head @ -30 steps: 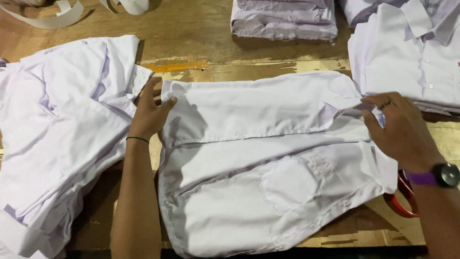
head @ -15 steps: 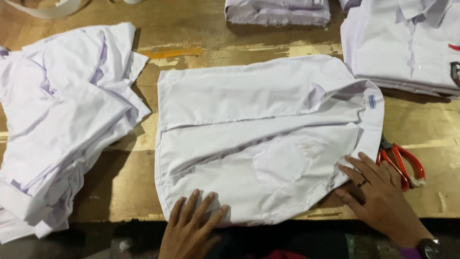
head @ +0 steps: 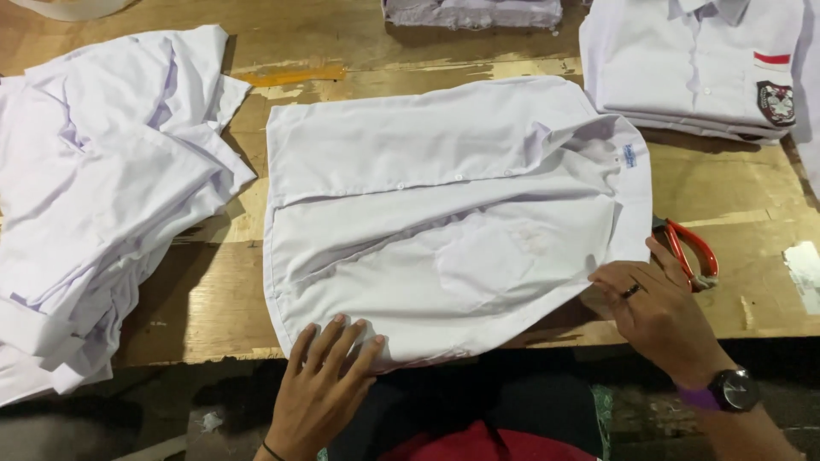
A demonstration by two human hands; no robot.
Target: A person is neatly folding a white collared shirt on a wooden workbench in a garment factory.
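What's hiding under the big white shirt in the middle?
The white shirt lies flat on the wooden table, and red-handled scissors poke out from beneath its right edge. Their blades are covered. Whatever else lies beneath cannot be seen.

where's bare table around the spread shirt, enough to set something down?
Bare wood on the table above the spread shirt, left of the far folded pile. A narrow strip runs between the shirt and the loose heap. Right is crowded: scissors, right hand, badged stack. The left hand presses the near hem.
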